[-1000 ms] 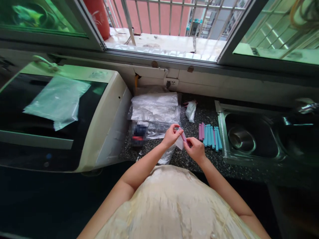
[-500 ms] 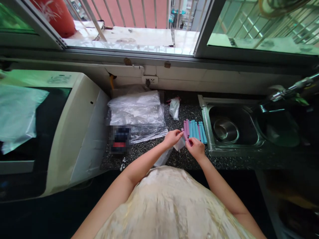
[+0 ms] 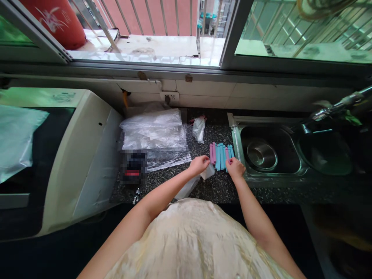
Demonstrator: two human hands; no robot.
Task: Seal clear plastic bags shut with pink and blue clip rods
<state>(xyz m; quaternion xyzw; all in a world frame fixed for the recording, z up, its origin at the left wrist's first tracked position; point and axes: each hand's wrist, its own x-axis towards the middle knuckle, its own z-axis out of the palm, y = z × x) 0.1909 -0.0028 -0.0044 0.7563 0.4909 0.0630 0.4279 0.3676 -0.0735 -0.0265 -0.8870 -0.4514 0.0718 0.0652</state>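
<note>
A row of slim pink and blue plastic sticks [image 3: 220, 157], which look like bag clips, lies on the speckled dark counter. At the row's right part, my right hand [image 3: 236, 168] is closed with its fingertips on the lower end of a purple-pink stick [image 3: 227, 153]. That stick lies over or among the blue ones; I cannot tell which. Left of the row, my left hand [image 3: 199, 164] is pinched closed at the top of a small translucent plastic bag [image 3: 207, 171]. Another pale plastic piece [image 3: 187, 188] rests under my left forearm.
Clear plastic bags [image 3: 154, 130] are stacked on the counter's left, behind a blurred dark object with a red band [image 3: 131, 173]. A crumpled white bag [image 3: 199, 130] sits behind the sticks. To the right is a steel sink [image 3: 236, 133] containing a metal bowl [image 3: 261, 154]; a washing machine [image 3: 87, 155] stands left.
My right hand has moved right, away from my left hand, taking the purple-pink stick from between both hands to the row's right part. My left hand stays by the small bag.
</note>
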